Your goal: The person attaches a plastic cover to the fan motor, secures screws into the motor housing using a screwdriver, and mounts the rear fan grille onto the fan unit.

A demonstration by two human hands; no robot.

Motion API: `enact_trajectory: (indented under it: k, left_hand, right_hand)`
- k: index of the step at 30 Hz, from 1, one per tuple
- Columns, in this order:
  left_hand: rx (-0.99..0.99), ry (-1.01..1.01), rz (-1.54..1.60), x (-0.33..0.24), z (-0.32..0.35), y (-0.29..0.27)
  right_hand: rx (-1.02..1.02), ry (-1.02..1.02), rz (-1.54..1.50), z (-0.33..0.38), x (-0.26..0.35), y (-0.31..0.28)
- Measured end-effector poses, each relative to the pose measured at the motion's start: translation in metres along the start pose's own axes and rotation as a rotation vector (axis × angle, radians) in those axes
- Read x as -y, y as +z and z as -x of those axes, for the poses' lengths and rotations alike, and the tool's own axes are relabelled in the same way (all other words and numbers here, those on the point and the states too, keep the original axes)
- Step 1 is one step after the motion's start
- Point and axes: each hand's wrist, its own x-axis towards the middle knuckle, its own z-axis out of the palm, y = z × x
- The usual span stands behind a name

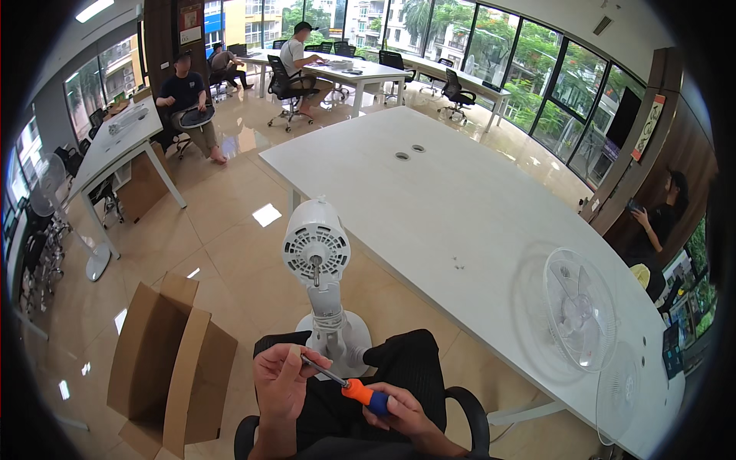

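Observation:
I hold a screwdriver (357, 389) with an orange and blue handle over my lap. My right hand (405, 415) is closed round the blue end of the handle. At the tip of the metal shaft, my left hand (280, 377) pinches with thumb and fingers; whether a small part is also in the pinch I cannot tell. Just beyond my hands a white fan stand (353, 349) rises between my knees. Its motor housing (316, 244) faces me with slotted vents and a bare metal spindle. A white cord (328, 322) is wound round the neck.
A white table (414, 192) runs along my right, bearing a fan grille with clear blades (576, 307) and a few tiny parts (458, 264). Another grille (618, 395) leans at its near edge. An open cardboard box (170, 368) stands at left. Several people are nearby.

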Motion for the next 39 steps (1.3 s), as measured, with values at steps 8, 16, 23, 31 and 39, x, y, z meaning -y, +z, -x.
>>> enact_trajectory:
  k: [8,16,23,31,39]
  left_hand:
    - [0.155,-0.035,-0.05,-0.003,-0.002,-0.008]
    - [0.202,-0.067,-0.041,-0.002,-0.002,-0.005]
    - [0.235,-0.064,-0.014,0.0,-0.001,-0.001]
    - [0.276,-0.074,0.028,0.0,-0.002,0.001]
    - [0.1,0.35,-0.788,0.05,-0.097,-0.059]
  right_hand:
    - [0.056,0.184,-0.512,-0.001,-0.014,0.009]
    - [0.088,0.132,-0.41,-0.001,-0.009,0.01]
    - [-0.011,0.063,-0.075,0.0,-0.007,0.011]
    - [0.029,-0.017,-0.174,-0.007,-0.012,0.012]
    - [-0.044,-0.203,-0.167,0.002,-0.005,0.0]
